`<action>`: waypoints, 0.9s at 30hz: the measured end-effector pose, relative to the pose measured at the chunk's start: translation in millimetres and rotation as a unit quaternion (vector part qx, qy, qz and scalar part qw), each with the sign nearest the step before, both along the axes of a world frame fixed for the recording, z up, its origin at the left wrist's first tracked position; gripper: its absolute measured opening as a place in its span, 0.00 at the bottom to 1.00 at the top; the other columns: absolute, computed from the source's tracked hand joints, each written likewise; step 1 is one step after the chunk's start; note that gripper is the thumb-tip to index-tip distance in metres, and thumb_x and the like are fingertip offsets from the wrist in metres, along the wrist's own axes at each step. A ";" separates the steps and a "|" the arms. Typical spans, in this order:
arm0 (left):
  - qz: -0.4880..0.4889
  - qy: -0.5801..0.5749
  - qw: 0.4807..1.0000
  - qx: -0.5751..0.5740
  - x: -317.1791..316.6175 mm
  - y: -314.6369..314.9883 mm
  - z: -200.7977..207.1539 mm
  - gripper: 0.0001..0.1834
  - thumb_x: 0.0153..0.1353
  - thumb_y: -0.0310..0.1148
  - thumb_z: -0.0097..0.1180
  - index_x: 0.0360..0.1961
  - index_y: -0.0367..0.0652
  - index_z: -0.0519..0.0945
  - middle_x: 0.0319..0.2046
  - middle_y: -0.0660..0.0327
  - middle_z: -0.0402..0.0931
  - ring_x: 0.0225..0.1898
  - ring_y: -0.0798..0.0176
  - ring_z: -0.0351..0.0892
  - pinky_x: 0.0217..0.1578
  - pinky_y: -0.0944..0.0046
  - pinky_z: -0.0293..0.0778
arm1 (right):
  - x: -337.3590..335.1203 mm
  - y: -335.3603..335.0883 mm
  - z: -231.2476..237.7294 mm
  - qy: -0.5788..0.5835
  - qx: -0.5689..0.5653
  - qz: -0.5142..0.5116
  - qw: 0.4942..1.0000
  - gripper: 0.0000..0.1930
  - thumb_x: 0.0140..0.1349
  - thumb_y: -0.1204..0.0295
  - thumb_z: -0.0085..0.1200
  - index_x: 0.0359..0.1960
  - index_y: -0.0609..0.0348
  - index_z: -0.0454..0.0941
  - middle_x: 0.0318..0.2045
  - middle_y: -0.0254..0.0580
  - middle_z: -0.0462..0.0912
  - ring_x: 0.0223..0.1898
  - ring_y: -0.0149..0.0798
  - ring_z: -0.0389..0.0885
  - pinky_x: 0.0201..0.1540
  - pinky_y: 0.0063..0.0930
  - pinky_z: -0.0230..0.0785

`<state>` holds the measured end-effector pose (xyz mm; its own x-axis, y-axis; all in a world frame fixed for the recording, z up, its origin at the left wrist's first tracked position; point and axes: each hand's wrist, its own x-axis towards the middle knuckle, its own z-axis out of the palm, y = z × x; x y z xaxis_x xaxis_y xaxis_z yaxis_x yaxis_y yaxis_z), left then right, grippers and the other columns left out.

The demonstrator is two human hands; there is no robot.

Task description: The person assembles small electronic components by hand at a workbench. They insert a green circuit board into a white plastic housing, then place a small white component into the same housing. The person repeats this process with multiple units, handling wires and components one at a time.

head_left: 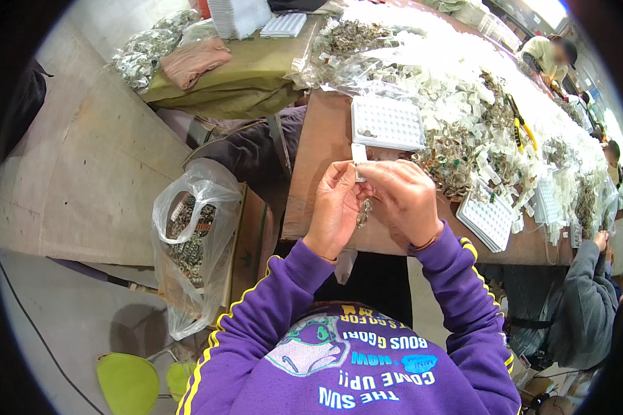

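Close together at the table's front edge, my left hand (333, 207) and my right hand (407, 197) pinch at one small white tag (358, 153), which sticks up between the fingertips. A small silvery metal piece (364, 211) dangles below the fingers, between the two hands; its kind is too small to make out. Just beyond the tag lies a white tray (387, 142) with rows of round hollows. One little dark object (367, 133) sits near that tray's left corner.
Heaps of silvery metal trinkets (444, 169) and clear plastic bags (457, 104) cover the brown table (323, 131). Yellow-handled pliers (526, 135) lie on the pile; stacked white trays (486, 220) are at right. A clear bag (169, 221) hangs open at left. Co-workers (581, 304) sit along the right side.
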<state>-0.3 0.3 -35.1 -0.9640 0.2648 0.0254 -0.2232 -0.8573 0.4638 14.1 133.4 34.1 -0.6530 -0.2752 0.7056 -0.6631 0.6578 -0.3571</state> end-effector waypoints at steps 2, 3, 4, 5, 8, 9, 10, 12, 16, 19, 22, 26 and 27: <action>-0.015 0.010 1.000 -0.010 -0.1 -1.0 0.3 0.07 0.73 0.33 0.49 0.46 0.41 0.73 0.37 0.59 0.79 0.35 0.67 0.78 0.41 0.66 0.76 | -8.2 8.5 -0.4 -0.050 -0.072 -0.031 0.996 0.14 0.56 0.80 0.58 0.44 0.56 0.84 0.38 0.47 0.85 0.38 0.49 0.85 0.40 0.36 0.77; -0.023 0.013 1.000 -0.016 0.5 -1.1 0.5 0.07 0.73 0.32 0.49 0.46 0.41 0.73 0.37 0.58 0.79 0.35 0.67 0.78 0.41 0.66 0.76 | -17.5 14.7 -0.3 -0.069 -0.070 -0.066 0.993 0.12 0.58 0.79 0.57 0.44 0.55 0.84 0.39 0.48 0.85 0.37 0.51 0.85 0.38 0.36 0.77; -0.019 0.015 1.000 -0.008 0.4 -0.4 0.5 0.07 0.73 0.32 0.49 0.45 0.40 0.73 0.37 0.56 0.79 0.35 0.67 0.79 0.40 0.66 0.76 | -32.1 19.5 -1.3 -0.058 -0.051 -0.085 0.993 0.11 0.59 0.78 0.56 0.44 0.55 0.84 0.39 0.47 0.85 0.37 0.51 0.84 0.39 0.37 0.77; -0.020 0.014 1.000 -0.007 1.2 0.1 0.5 0.07 0.73 0.32 0.49 0.45 0.40 0.73 0.37 0.56 0.79 0.35 0.66 0.79 0.40 0.66 0.76 | -46.2 23.6 -3.2 -0.041 -0.025 -0.090 0.995 0.11 0.59 0.77 0.56 0.43 0.55 0.84 0.39 0.46 0.85 0.38 0.51 0.84 0.40 0.37 0.77; -0.015 0.006 1.000 -0.013 0.5 0.4 0.0 0.07 0.73 0.32 0.50 0.45 0.40 0.73 0.37 0.56 0.80 0.34 0.66 0.79 0.40 0.66 0.76 | -73.3 30.9 -16.9 -0.068 0.106 -0.132 0.983 0.09 0.59 0.76 0.56 0.40 0.56 0.84 0.37 0.43 0.84 0.38 0.50 0.83 0.43 0.38 0.76; -0.015 0.006 1.000 -0.016 0.4 0.6 -0.4 0.07 0.72 0.32 0.50 0.45 0.40 0.73 0.37 0.56 0.80 0.34 0.66 0.79 0.39 0.66 0.76 | -78.5 32.0 -22.2 -0.027 0.107 -0.111 0.988 0.09 0.58 0.76 0.56 0.39 0.56 0.84 0.36 0.43 0.84 0.38 0.49 0.82 0.44 0.38 0.75; -0.016 0.003 1.000 -0.019 0.8 0.7 -1.1 0.07 0.72 0.33 0.50 0.45 0.41 0.73 0.37 0.56 0.80 0.34 0.66 0.79 0.39 0.67 0.76 | -81.3 33.0 -27.2 -0.020 0.111 -0.108 0.988 0.08 0.57 0.76 0.56 0.38 0.56 0.85 0.35 0.42 0.84 0.38 0.49 0.82 0.44 0.38 0.75; -0.020 0.017 1.000 -0.013 -0.1 0.9 -2.5 0.08 0.72 0.33 0.50 0.45 0.41 0.73 0.37 0.56 0.80 0.34 0.66 0.79 0.40 0.67 0.76 | -83.1 34.9 -33.6 -0.017 0.121 -0.116 0.986 0.08 0.55 0.77 0.56 0.35 0.55 0.85 0.35 0.41 0.84 0.39 0.49 0.82 0.44 0.38 0.75; -0.027 0.010 1.000 -0.011 -0.8 1.3 -4.1 0.08 0.72 0.33 0.51 0.46 0.41 0.73 0.38 0.56 0.80 0.34 0.66 0.79 0.40 0.67 0.76 | -82.0 31.9 -33.9 -0.047 0.068 -0.117 0.990 0.07 0.56 0.76 0.56 0.35 0.55 0.85 0.33 0.41 0.84 0.38 0.48 0.82 0.43 0.38 0.75; -0.028 0.005 1.000 -0.012 -0.2 1.0 -3.9 0.08 0.72 0.33 0.51 0.46 0.41 0.73 0.38 0.56 0.80 0.35 0.67 0.79 0.40 0.67 0.76 | -78.9 25.4 -31.7 -0.067 0.057 -0.115 0.989 0.06 0.55 0.75 0.57 0.34 0.55 0.84 0.32 0.42 0.83 0.36 0.48 0.82 0.42 0.38 0.75; -0.027 0.013 0.999 -0.013 0.1 0.8 -3.4 0.08 0.72 0.34 0.51 0.46 0.41 0.73 0.38 0.56 0.80 0.35 0.67 0.79 0.40 0.67 0.76 | -78.5 20.5 -30.3 -0.040 0.078 -0.101 0.991 0.05 0.56 0.74 0.58 0.34 0.55 0.84 0.31 0.43 0.83 0.35 0.49 0.82 0.40 0.39 0.75; -0.022 0.018 0.999 -0.022 0.4 1.1 -3.0 0.08 0.72 0.34 0.51 0.46 0.41 0.73 0.38 0.56 0.80 0.35 0.67 0.79 0.40 0.68 0.76 | -78.7 16.0 -29.3 -0.085 0.043 -0.110 0.989 0.05 0.57 0.75 0.56 0.34 0.55 0.83 0.32 0.45 0.82 0.35 0.51 0.82 0.38 0.40 0.75; -0.022 0.020 0.999 -0.022 0.0 1.1 -3.1 0.08 0.72 0.34 0.51 0.46 0.41 0.73 0.38 0.56 0.80 0.35 0.67 0.79 0.39 0.68 0.76 | -78.6 15.1 -29.5 -0.090 0.043 -0.113 0.989 0.05 0.58 0.75 0.55 0.34 0.55 0.83 0.32 0.45 0.82 0.34 0.51 0.82 0.38 0.41 0.75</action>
<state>-0.3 1.4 -38.2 -0.9496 0.3091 0.0513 -0.2413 -0.8260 0.5095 -64.6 148.5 4.6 -0.8174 -0.1616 0.5530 -0.4263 0.8154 -0.3918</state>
